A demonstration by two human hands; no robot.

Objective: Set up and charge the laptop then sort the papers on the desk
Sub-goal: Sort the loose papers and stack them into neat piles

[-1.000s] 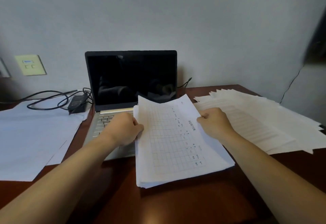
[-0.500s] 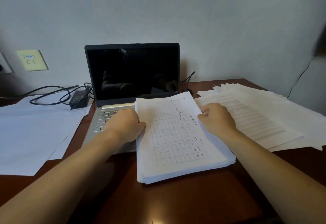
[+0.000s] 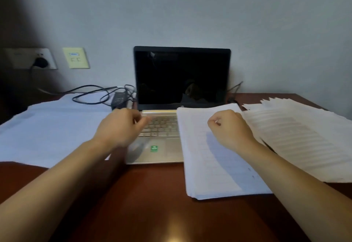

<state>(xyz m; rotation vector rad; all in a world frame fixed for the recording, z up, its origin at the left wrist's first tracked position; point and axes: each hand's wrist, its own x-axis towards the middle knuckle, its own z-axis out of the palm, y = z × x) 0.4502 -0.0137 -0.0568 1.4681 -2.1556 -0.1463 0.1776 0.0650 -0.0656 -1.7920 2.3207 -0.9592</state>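
we see the open silver laptop (image 3: 181, 81), screen glossy black, on the smooth reddish wooden desk (image 3: 152, 194), a thick stack of white papers (image 3: 215, 165) overlapping its right side. right hand (image 3: 230, 127) fisted, left hand (image 3: 122, 127) loosely curled, both empty.

Open laptop (image 3: 182, 78) at back centre of desk (image 3: 152, 194), lid upright, screen black, pale gold keyboard deck, green sticker on palm rest. Black charger brick (image 3: 120, 98) just left of lid, lying on white sheets (image 3: 51, 127) spread across left side. Cable (image 3: 89, 93) looped beside brick. Black plug (image 3: 40, 62) seated in wall socket (image 3: 19, 59), far left. Thick squared paper stack (image 3: 215, 165) flat, covering right part of keyboard deck. Loose fanned pile (image 3: 297, 133) touching stack's right side.
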